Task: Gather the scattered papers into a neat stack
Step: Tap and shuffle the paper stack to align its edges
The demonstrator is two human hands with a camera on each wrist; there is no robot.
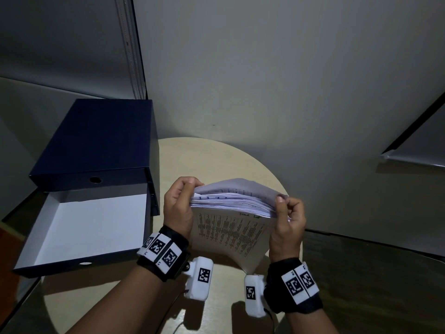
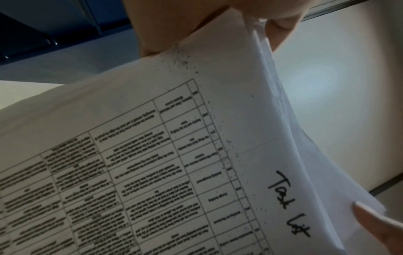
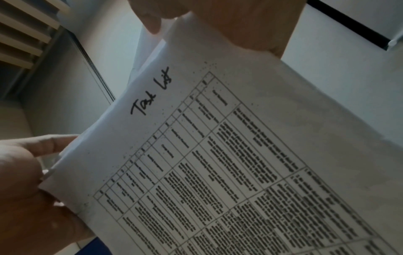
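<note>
A stack of papers (image 1: 232, 213) stands upright on its lower edge above the round table (image 1: 216, 155), held between both hands. The nearest sheet is a printed table headed "Task List" (image 2: 287, 203) (image 3: 152, 93). My left hand (image 1: 179, 203) grips the stack's left side, fingers curled over the top edge. My right hand (image 1: 287, 218) grips the right side, thumb on the upper corner. The top edges of the sheets fan out unevenly. In the left wrist view my left hand (image 2: 196, 22) holds the upper corner. In the right wrist view my right hand (image 3: 229, 20) pinches the top of the sheet.
A dark blue box (image 1: 101, 141) lies on the left, with its open white-lined tray (image 1: 79, 227) in front of it, partly over the table's left side. A grey wall stands behind the table. A rolled screen (image 1: 414, 150) hangs at the right.
</note>
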